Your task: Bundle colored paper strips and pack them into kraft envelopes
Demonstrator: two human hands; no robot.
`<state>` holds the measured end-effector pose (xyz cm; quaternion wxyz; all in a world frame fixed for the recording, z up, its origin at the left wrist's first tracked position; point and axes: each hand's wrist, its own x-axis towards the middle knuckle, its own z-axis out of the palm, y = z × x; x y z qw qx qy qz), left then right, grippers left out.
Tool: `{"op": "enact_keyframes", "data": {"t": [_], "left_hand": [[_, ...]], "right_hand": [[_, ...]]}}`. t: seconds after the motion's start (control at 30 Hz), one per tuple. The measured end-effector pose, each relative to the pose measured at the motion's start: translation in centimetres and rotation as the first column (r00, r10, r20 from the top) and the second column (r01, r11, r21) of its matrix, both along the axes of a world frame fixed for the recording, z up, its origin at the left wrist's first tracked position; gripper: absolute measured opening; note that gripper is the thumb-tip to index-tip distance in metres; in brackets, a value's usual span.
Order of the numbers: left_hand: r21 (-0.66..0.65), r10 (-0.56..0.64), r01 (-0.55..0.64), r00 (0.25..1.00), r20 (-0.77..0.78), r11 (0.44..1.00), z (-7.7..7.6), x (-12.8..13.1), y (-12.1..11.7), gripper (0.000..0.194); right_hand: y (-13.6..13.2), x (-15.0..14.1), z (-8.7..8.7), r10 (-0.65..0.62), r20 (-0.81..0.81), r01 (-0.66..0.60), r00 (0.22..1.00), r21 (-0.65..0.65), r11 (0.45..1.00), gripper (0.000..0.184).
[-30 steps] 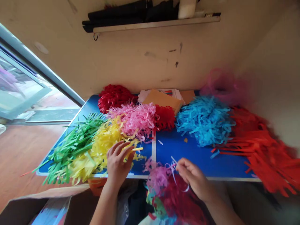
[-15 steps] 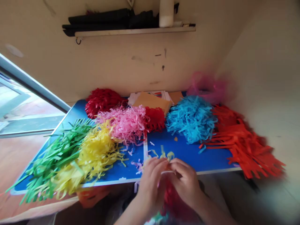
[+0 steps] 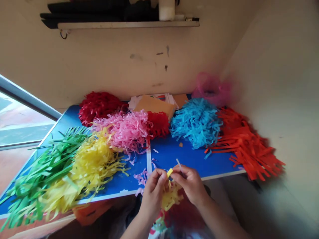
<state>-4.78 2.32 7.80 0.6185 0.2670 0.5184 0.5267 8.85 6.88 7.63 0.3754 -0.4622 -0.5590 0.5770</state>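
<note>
- While your left hand and right hand work close together just off the near edge of the blue table, the step in hand is a fine two-handed pinch.
- Your left hand is closed, its thumb and forefinger seemingly clenched on a small yellow paper strip, which sits between your hands at 12 o'clock from your wrists.
- Your right hand is also closed, apparently grasping a pale lilac paper strip that sticks up towards 1 o'clock; your fingers partly hide the hold.
- A bunch of yellow paper fringe sits just below the pinch, in front of a dark red paper fringe near your lap.
- For your next move, the nearest loose pieces are lilac paper shreds, lying at 10 o'clock from your left hand.
- Farther out, green paper fringe and yellow paper fringe lie at 9 o'clock, pink shredded paper at 11, blue shredded paper at 1, and orange-red paper fringe at 3.
</note>
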Motion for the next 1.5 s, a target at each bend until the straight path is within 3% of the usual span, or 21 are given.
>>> {"op": "enact_keyframes", "data": {"t": [0.1,0.23,0.3,0.37,0.43,0.5,0.57,0.73,0.9,1.07,1.2,1.5], "left_hand": [[0.086,0.022,-0.01,0.989,-0.145,0.996,-0.5,0.2,-0.3,0.029],[0.401,0.139,0.062,0.88,-0.454,0.914,-0.9,-0.1,-0.6,0.013],[0.374,0.088,0.109,0.877,-0.473,0.921,-0.8,-0.5,-0.5,0.012],[0.222,0.008,0.077,0.934,-0.358,0.972,-0.7,-0.9,-0.2,0.017],[0.038,-0.005,0.009,0.994,-0.112,0.999,-0.5,-1.2,0.2,0.026],[-0.097,0.041,-0.029,0.991,0.126,0.995,-0.3,-1.3,0.6,0.032],[-0.155,0.07,-0.032,0.967,0.245,0.987,-0.1,-1.4,0.7,0.035],[-0.148,0.05,-0.006,0.954,0.294,0.989,-0.2,-1.2,0.6,0.033],[-0.163,0.016,0.033,0.957,0.29,0.986,-0.3,-0.8,0.4,0.036],[-0.182,0.036,0.012,0.965,0.261,0.983,-0.2,-0.6,0.2,0.038],[-0.208,0.043,0.033,0.935,0.351,0.978,0.0,-0.9,0.3,0.039],[-0.209,0.045,0.039,0.923,0.382,0.977,-0.3,-0.7,0.3,0.034]], "right_hand": [[-0.1,-0.1,-0.1,-0.044,0.05,0.04,0.998,0.073,0.997,0.014],[-0.3,-0.2,-0.9,-0.136,0.11,0.107,0.985,0.234,0.966,0.01],[-0.2,-0.1,-1.1,-0.119,0.117,0.089,0.986,0.23,0.969,0.011],[-0.2,0.1,-1.0,-0.059,0.118,0.039,0.991,0.164,0.986,0.015],[-0.3,0.4,-0.6,0.011,0.135,-0.026,0.991,0.114,0.993,0.024],[-0.7,0.6,-0.2,0.065,0.183,-0.087,0.981,0.115,0.99,0.035],[-1.1,0.7,0.2,0.121,0.23,-0.153,0.966,0.129,0.98,0.042],[-1.4,0.7,0.3,0.264,0.214,-0.288,0.941,0.092,0.953,0.041],[-0.9,0.5,-0.3,0.304,0.144,-0.314,0.942,0.058,0.948,0.043],[-0.9,0.8,0.1,0.307,0.09,-0.309,0.947,-0.003,0.951,0.046],[-1.1,1.2,0.8,0.326,0.021,-0.326,0.945,0.007,0.945,0.05],[-0.9,0.8,-0.3,0.242,-0.004,-0.241,0.97,-0.095,0.966,0.05]]}}
